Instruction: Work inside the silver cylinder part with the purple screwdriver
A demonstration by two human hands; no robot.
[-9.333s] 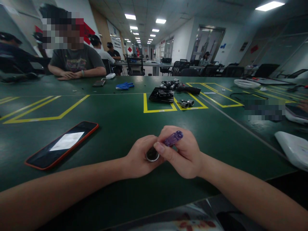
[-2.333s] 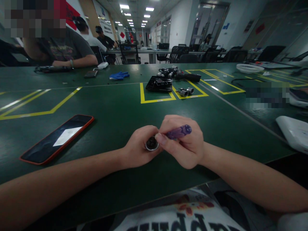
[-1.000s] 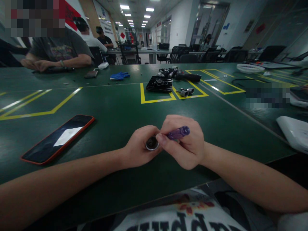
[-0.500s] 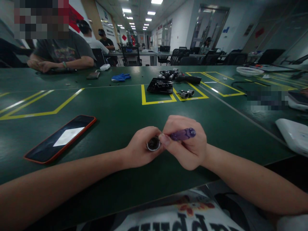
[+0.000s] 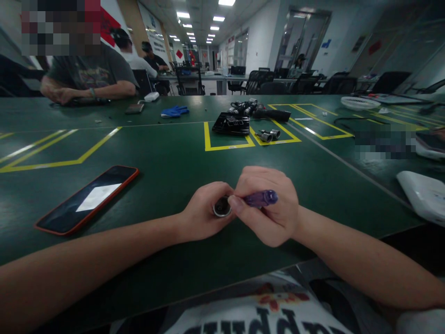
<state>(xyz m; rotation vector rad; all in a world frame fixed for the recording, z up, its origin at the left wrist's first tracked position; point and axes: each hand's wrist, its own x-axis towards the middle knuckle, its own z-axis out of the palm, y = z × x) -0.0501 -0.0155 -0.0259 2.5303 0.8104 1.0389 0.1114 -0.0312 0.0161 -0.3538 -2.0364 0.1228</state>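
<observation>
Green tabletop [image 5: 167,153] supports a phone [image 5: 86,199]; right of the phone, the left hand [image 5: 200,213] wraps a round metal piece [image 5: 221,208], apparently steadying it, while the right hand [image 5: 273,225] pinches a purple-handled tool [image 5: 260,198], likely for fine control.

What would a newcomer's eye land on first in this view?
Probably the two bare hands meeting at centre: the right hand grips a purple handle, and the left hand holds a round, metal-rimmed piece. Next, the orange-edged phone lying on the green table to the left, then the bright blue glove farther back, left of the black packet.
</observation>
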